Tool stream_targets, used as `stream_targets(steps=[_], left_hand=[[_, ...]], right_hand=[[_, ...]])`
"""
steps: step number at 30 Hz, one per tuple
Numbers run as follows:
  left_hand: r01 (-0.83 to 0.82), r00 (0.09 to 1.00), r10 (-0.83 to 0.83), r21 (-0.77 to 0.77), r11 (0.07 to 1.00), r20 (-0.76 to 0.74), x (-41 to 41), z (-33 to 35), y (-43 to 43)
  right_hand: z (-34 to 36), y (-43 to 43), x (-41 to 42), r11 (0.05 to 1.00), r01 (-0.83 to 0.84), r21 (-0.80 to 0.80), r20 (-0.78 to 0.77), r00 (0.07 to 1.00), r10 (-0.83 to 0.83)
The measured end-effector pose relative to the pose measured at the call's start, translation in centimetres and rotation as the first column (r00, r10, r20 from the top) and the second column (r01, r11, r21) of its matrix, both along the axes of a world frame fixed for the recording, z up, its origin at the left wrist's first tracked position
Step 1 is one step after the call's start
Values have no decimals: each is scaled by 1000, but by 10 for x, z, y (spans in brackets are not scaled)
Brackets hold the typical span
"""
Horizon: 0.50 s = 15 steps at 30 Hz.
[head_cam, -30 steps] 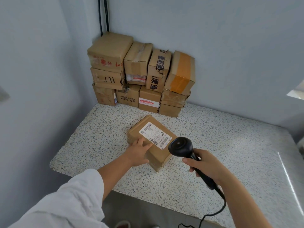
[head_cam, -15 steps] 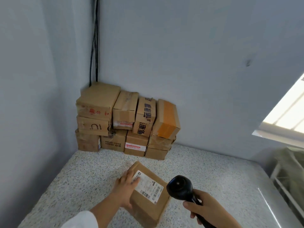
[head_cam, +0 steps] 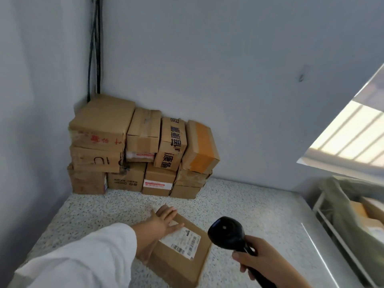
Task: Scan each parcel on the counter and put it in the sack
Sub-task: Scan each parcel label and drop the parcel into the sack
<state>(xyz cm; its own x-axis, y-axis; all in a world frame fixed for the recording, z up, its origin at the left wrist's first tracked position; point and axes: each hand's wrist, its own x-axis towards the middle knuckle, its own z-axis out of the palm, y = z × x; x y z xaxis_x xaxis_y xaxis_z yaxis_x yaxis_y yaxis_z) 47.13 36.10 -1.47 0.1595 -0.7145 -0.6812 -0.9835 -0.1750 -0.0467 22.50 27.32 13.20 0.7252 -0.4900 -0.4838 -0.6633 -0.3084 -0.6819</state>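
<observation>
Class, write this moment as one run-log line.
left hand: flat on parcel | right hand: grips scanner | label: face up | sack: right of counter

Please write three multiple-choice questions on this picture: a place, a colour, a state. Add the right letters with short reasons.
1. Where does the stack of boxes stand?
A. on the counter, in its far left corner
B. on the floor
C. on a chair

2. What colour is the scanner?
A. white
B. black
C. red

3. How is the left hand?
A. curled round the scanner
B. flat on the parcel, fingers straight
C. in the air, touching nothing

Answers:
1 A: the boxes sit on the speckled top at the back left.
2 B: its head and handle are black.
3 B: straight fingers lie on the parcel's top.
</observation>
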Motion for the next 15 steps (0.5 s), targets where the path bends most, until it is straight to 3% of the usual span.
stream_targets(steps=[3, 8, 15], left_hand=[[16, 997, -17, -13, 1000, -80, 9, -6, 0], [48, 999, -48, 71, 996, -3, 3, -10, -15], [73, 997, -71, 94, 993, -23, 11, -21, -22]], right_hand=[[1, 3, -2, 1000, 25, 4, -13, 1000, -25], [7, 13, -7, 998, 63, -31, -32, 997, -64], [8, 16, -15, 990, 135, -27, -24, 990, -136]])
